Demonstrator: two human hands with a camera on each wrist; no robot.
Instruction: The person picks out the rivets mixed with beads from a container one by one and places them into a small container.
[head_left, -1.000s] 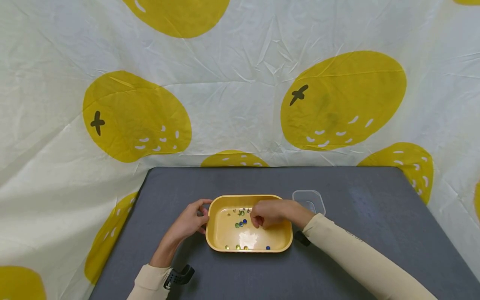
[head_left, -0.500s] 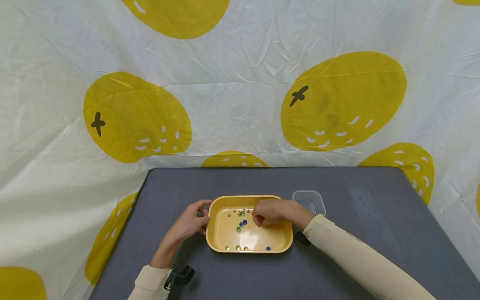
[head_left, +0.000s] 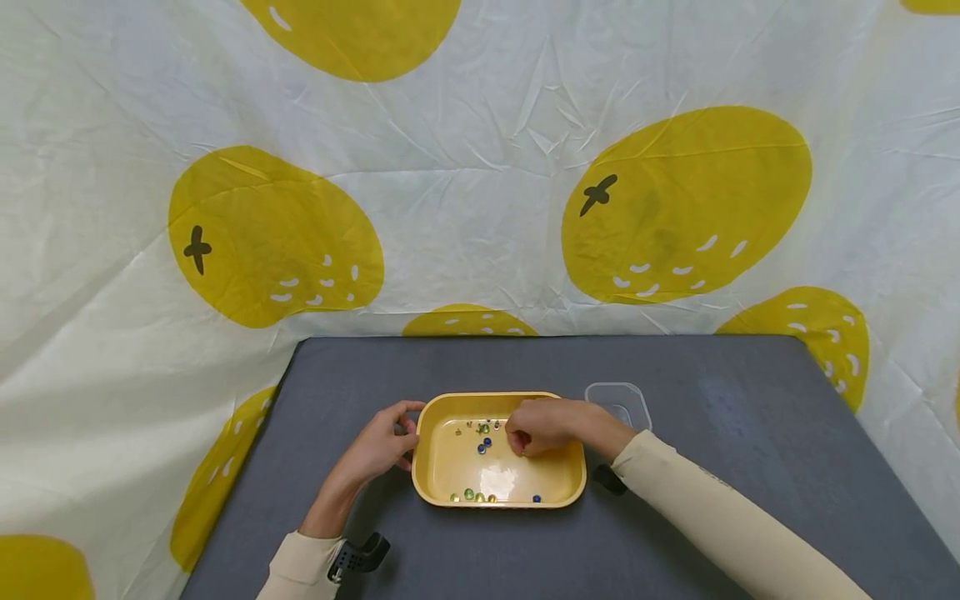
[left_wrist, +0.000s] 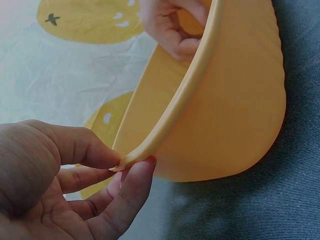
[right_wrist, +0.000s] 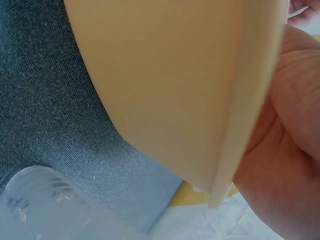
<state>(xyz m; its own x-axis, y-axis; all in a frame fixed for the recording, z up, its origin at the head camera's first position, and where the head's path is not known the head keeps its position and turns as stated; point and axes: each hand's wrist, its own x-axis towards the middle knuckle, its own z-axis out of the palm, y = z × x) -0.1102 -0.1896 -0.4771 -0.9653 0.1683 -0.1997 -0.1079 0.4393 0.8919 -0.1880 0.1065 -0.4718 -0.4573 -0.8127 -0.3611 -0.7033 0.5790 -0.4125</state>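
Note:
A yellow plastic tray (head_left: 498, 505) stands on the grey table. My left hand (head_left: 382, 439) pinches its left rim; the left wrist view shows thumb and fingertip on either side of the lip (left_wrist: 172, 107). My right hand (head_left: 543, 423) reaches over the right side into the tray, fingers curled down close to the bottom. I cannot tell whether they hold anything. Left of these fingers lie two blue marbles (head_left: 484, 445). Behind them is a greenish marble (head_left: 484, 428) among tiny gold-coloured pieces (head_left: 458, 432). A green marble (head_left: 468, 494), several yellowish ones (head_left: 480, 497) and a blue marble (head_left: 537, 499) line the front wall.
Just behind my right wrist stands a clear plastic container (head_left: 633, 404), partly hidden by the forearm; it also shows in the right wrist view. The grey table (head_left: 742, 417) reaches back to a white curtain (head_left: 472, 233) printed with large yellow fruit.
The green marble has rolled from beside the blue ones to the tray's front wall. The two blue marbles shifted slightly. My right hand has moved a little to the right; the left stays put.

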